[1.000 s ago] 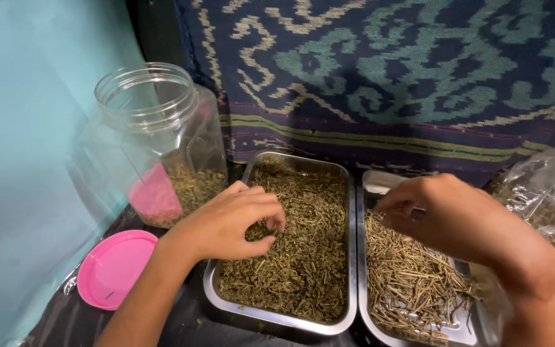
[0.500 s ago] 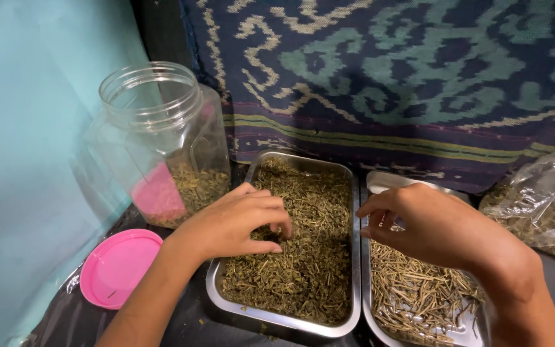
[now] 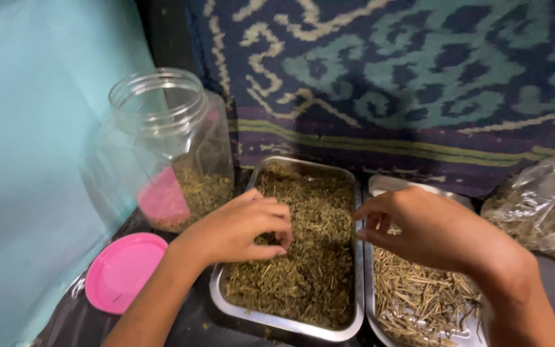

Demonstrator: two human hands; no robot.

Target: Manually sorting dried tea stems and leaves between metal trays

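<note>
Patterned cloth (image 3: 419, 77) behind | left hand (image 3: 242, 228) pinching herbs (image 3: 309, 257) | right hand (image 3: 435, 228) curled — jar (image 3: 165, 151), pink lid (image 3: 123, 270) left

Both hands, left (image 3: 242, 228) and right (image 3: 428, 228), and forearms are bare, without sleeves, rings or watch

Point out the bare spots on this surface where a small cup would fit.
Little room. One dark strip lies between the pink lid and the left tray, under the left forearm. Another shows at the far right, below the plastic bag. The middle is crowded: both trays touch, the right tray beside it, and the jar fills the left rear.
</note>
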